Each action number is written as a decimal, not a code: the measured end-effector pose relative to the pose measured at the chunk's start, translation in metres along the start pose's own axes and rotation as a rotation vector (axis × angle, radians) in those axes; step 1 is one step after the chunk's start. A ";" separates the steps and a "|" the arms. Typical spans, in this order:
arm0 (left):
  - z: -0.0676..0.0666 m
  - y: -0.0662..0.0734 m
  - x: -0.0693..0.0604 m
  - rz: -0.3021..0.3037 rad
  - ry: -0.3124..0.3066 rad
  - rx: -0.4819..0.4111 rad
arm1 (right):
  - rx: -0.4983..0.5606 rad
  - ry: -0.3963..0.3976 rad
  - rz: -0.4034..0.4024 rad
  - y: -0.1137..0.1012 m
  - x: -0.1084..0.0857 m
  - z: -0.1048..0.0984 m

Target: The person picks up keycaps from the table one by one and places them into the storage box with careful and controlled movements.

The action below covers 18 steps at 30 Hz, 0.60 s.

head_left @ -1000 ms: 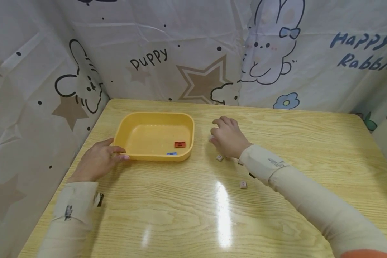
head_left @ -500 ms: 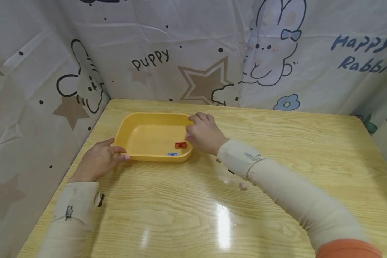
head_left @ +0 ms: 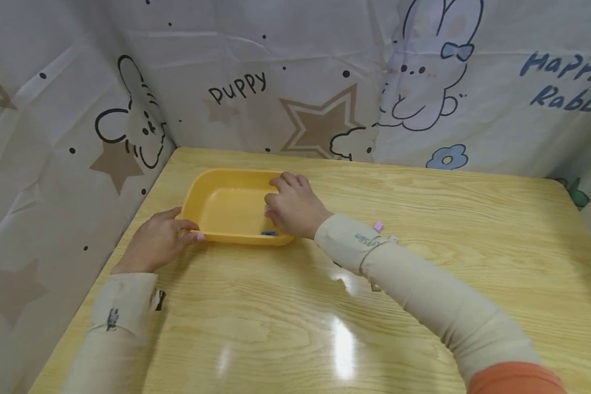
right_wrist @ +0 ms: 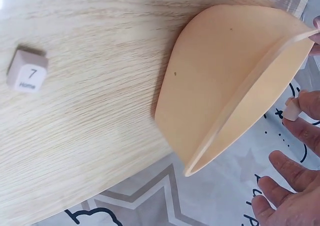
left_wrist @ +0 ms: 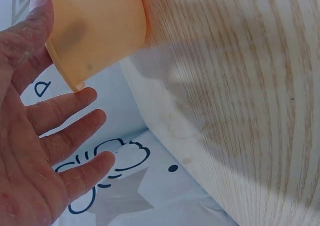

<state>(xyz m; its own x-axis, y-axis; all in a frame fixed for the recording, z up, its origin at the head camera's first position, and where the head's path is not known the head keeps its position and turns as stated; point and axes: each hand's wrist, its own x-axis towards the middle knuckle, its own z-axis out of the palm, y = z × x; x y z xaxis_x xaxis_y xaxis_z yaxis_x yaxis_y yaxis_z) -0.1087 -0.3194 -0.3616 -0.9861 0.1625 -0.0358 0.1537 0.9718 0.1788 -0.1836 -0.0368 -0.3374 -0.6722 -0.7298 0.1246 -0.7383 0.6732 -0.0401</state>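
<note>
At the corner of a yellow plastic tray [head_left: 226, 239], my left hand [head_left: 156, 241] pinches the rim between thumb and index finger; its other fingers [left_wrist: 70, 136] stay extended in the left wrist view. My right hand [head_left: 297, 207] is over the tray's right side. Between its thumb and index finger it pinches a small pale keycap [right_wrist: 292, 110], clear of the tray floor. A blue keycap [head_left: 268, 233] lies inside the tray near the front wall. The right hand hides part of the tray's right end.
Right of the tray lie a pink keycap [head_left: 378, 226] and a pale one [head_left: 393, 239] by the right sleeve. Another keycap [head_left: 376, 287] is partly under the forearm. A keycap marked 7 Home [right_wrist: 29, 74] shows in the right wrist view. Printed cloth [head_left: 315, 65] hangs behind the table.
My right hand has moved left from the loose keycaps on the table to above the tray, carrying the pale keycap. The red keycap is now out of sight. My left hand keeps its grip.
</note>
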 end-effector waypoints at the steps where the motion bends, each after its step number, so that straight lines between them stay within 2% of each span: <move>1: 0.000 0.000 0.001 0.003 0.003 -0.002 | -0.002 0.007 -0.002 0.000 0.000 0.000; 5: 0.000 0.001 0.002 0.006 0.011 -0.001 | -0.001 0.001 -0.006 -0.002 0.002 0.002; 12: 0.001 0.002 0.002 -0.017 -0.003 -0.010 | 0.028 -0.128 0.062 -0.001 0.000 0.005; 18: 0.000 0.001 0.001 -0.029 -0.013 -0.004 | 0.041 -0.126 0.125 0.011 -0.006 0.005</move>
<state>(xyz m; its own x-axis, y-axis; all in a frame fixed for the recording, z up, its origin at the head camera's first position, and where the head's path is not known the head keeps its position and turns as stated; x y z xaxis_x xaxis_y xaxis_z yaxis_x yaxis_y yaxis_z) -0.1093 -0.3178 -0.3619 -0.9892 0.1366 -0.0539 0.1248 0.9754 0.1815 -0.1879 -0.0261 -0.3432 -0.7584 -0.6518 -0.0092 -0.6486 0.7560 -0.0886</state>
